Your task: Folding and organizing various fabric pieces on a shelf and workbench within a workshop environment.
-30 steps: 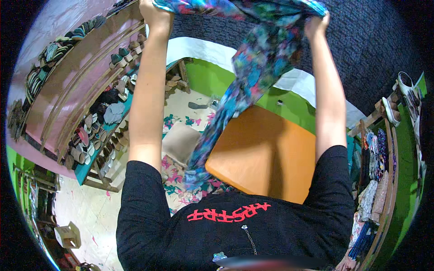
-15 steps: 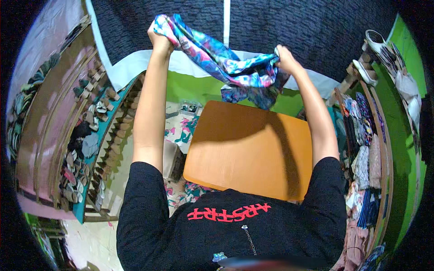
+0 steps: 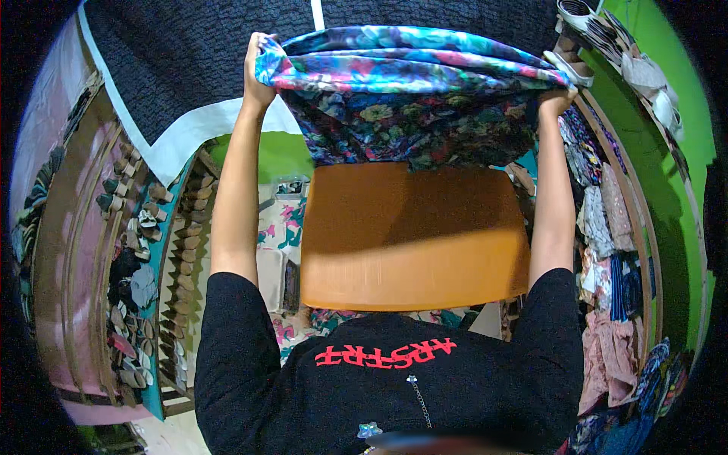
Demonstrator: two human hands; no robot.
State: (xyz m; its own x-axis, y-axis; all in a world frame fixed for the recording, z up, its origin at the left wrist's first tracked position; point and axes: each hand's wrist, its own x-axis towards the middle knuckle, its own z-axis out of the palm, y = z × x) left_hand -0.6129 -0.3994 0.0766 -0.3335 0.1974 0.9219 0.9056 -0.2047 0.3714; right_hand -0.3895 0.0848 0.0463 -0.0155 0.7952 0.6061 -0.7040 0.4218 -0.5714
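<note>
A floral fabric piece (image 3: 413,114) in blue, pink and dark tones is stretched wide between my raised arms. My left hand (image 3: 260,76) grips its bunched left corner. At the opposite corner, my right hand (image 3: 557,100) is closed on the cloth. Folds gather along the upper edge, while the lower part hangs down like a curtain over the far side of an orange-brown tabletop (image 3: 409,265). The cloth's exact kind does not show.
Racks with rows of shoes (image 3: 136,303) line the left side. Folded and hanging clothes (image 3: 607,227) fill a rack on the right. A dark textured curtain (image 3: 182,68) with white edging hangs ahead. A small clear container (image 3: 290,187) sits beyond the table's left corner.
My right hand has moved outward to the right and slightly up, pulling the bunched cloth open and wide. The view has turned a little to the right.
</note>
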